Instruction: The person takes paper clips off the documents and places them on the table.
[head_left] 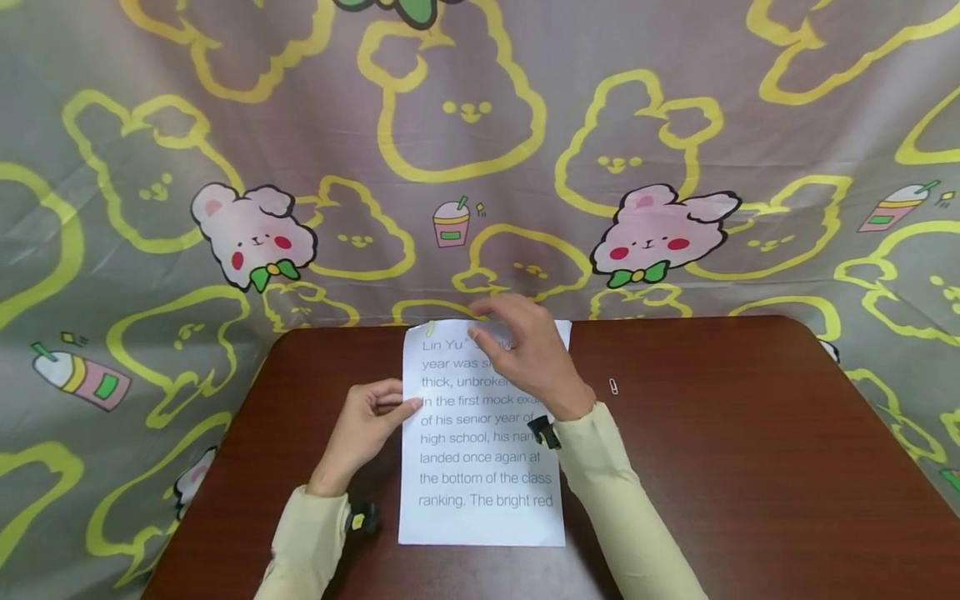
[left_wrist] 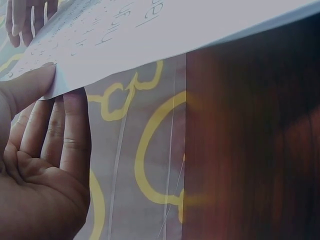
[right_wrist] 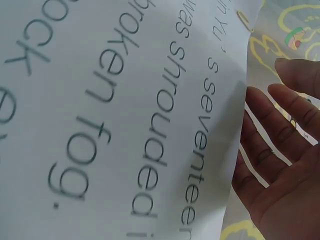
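Observation:
Printed sheets of paper (head_left: 480, 525) stand out over the table, the front one in large dark type. A yellow paper clip (head_left: 431, 328) sits on their top left corner, also seen at the edge in the right wrist view. My left hand (head_left: 369, 427) pinches the left edge, thumb (left_wrist: 35, 85) on the printed face and fingers behind. At the top edge is my right hand (head_left: 525, 346), its fingers (right_wrist: 270, 135) loosely bent and spread along the edge, the thumb apart from the paper.
A white paper clip (head_left: 613, 387) lies on the dark wooden table (head_left: 750, 467) to the right of the sheets. Behind the table hangs a grey curtain (head_left: 517, 200) with yellow outlines and cartoon rabbits. Each wrist carries a small black camera (head_left: 363, 518).

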